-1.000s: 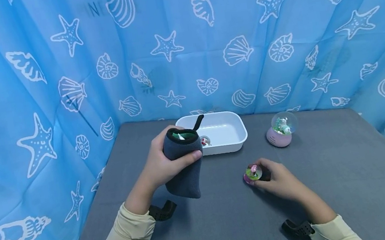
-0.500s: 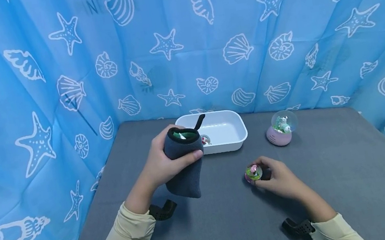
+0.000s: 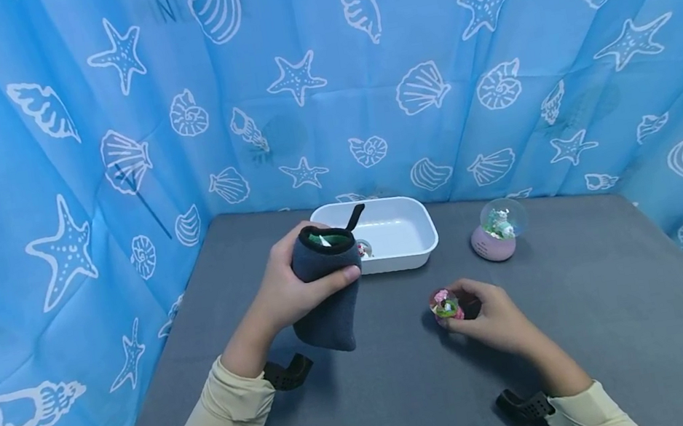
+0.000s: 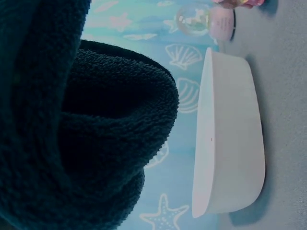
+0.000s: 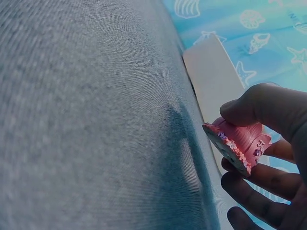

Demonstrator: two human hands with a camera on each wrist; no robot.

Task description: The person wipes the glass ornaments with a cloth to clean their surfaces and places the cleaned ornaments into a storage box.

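My left hand [image 3: 283, 291] grips a dark blue-grey fabric pouch [image 3: 328, 303], its thumb across the front. The pouch's black-rimmed mouth faces up, showing green and a white bit inside, and a black loop sticks out. In the left wrist view the fuzzy pouch [image 4: 124, 134] fills the left side and hides the hand. Between thumb and fingers, my right hand [image 3: 492, 312] pinches a small snow globe [image 3: 445, 305] with pink and green decoration inside. The right wrist view shows its pink base [image 5: 242, 141], edged with tiny flowers, tilted above the grey cloth.
A white basin [image 3: 411, 260] stands at the back, partly behind the pouch, with a small red-and-white item [image 3: 362, 249] inside. Right of it stands a larger snow globe [image 3: 496, 238] on a pink base. A blue shell-print curtain [image 3: 328, 126] borders the grey table [image 3: 402, 395].
The small snow globe has turned in my right fingers, its dome swinging from upper right toward upper left. My left hand and the pouch have barely moved.
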